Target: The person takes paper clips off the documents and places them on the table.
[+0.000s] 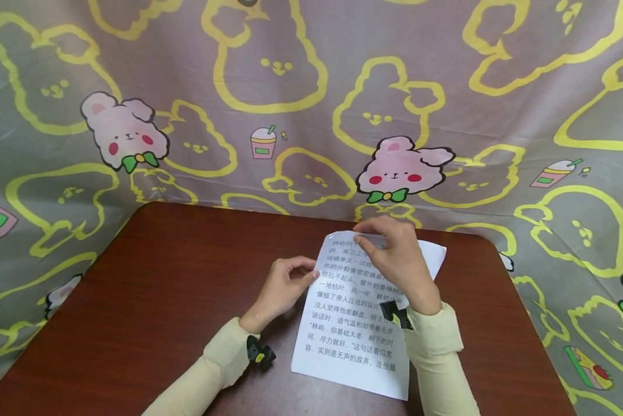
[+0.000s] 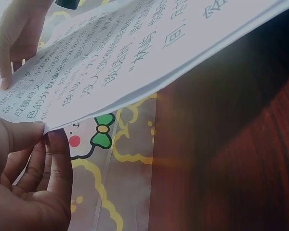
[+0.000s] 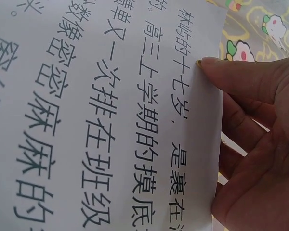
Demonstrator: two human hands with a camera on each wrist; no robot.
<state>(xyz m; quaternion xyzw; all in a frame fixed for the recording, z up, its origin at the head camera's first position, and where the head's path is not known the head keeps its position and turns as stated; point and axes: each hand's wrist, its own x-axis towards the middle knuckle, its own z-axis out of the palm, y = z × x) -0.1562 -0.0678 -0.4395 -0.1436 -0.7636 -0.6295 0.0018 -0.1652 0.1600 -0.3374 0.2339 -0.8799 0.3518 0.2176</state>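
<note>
A white stack of paper sheets (image 1: 350, 335), printed with large Chinese characters, is tilted up off the table in front of me. My left hand (image 1: 285, 286) pinches its left edge between thumb and fingers; the left wrist view shows the thumb on the printed face and the fingers beneath. At the top edge, my right hand (image 1: 395, 254) grips the sheets, with the thumb (image 3: 236, 74) on the print and the other fingers behind the paper. Layered edges (image 2: 183, 74) show in the left wrist view, so there is more than one sheet. How many cannot be told.
A dark reddish-brown wooden table (image 1: 160, 300) lies under the hands. Behind it and along both sides hangs a grey cloth (image 1: 301, 58) with yellow outlines and cartoon rabbits. Small black devices sit at both wrists, one at the left cuff (image 1: 260, 352).
</note>
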